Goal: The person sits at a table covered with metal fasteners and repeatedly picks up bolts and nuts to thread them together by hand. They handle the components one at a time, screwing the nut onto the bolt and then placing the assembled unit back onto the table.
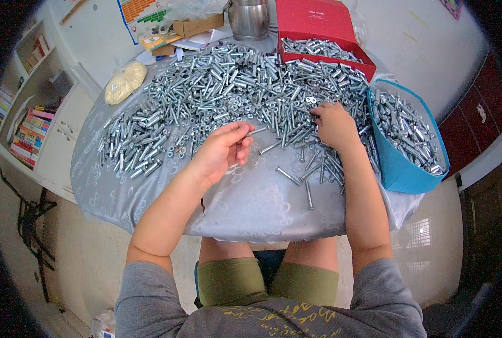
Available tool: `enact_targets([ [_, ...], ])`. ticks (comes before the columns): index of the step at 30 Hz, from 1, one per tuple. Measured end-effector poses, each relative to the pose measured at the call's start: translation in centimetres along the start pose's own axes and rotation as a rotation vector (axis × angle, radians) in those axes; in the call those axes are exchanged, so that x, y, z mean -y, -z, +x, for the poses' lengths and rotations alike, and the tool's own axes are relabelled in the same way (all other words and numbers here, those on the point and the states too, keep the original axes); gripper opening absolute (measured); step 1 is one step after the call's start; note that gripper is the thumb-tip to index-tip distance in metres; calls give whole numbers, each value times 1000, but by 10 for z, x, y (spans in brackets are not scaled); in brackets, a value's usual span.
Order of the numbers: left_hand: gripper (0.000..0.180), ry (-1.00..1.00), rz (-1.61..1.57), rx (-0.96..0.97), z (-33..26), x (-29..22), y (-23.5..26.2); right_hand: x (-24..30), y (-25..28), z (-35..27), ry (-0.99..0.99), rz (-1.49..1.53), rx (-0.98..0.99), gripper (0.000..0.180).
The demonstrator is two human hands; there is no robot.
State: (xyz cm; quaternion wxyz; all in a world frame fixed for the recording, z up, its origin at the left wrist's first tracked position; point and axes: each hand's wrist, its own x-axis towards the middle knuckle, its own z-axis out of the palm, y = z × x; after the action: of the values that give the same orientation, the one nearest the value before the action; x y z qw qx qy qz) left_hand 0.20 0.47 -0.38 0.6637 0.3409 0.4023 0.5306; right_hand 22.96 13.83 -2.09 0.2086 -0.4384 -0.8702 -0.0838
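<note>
My left hand (220, 149) is over the near side of the table, thumb and fingers pinching a silver metal bolt (256, 132) that points to the right. My right hand (336, 128) reaches into the right part of a wide heap of bolts, sleeves, nuts and washers (228, 79). Its fingers are curled down among the metal parts, close to a few shiny washers (311, 100); what they grip is hidden. Between and below my hands several loose bolts lie apart, one bolt (309, 195) nearest the table edge.
A blue fabric bin (411, 179) full of bolt assemblies stands right of my right forearm. Behind the heap are an open red box (369, 69) with more hardware and a metal pot (250, 21). A bag of yellowish stuff (125, 83) lies at the left rim of the silver-grey tablecloth (228, 211).
</note>
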Motion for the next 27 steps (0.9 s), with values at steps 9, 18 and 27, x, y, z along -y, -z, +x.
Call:
enact_targets([
  [9, 18, 2, 12, -18, -2, -3, 0, 9, 14, 1, -100, -75, 167, 21],
  [18, 17, -34, 46, -24, -3, -5, -2, 8, 10, 3, -110, 19, -4, 23],
  [27, 16, -257, 237, -34, -5, -3, -11, 57, 33, 0, 52, 950, -54, 16],
])
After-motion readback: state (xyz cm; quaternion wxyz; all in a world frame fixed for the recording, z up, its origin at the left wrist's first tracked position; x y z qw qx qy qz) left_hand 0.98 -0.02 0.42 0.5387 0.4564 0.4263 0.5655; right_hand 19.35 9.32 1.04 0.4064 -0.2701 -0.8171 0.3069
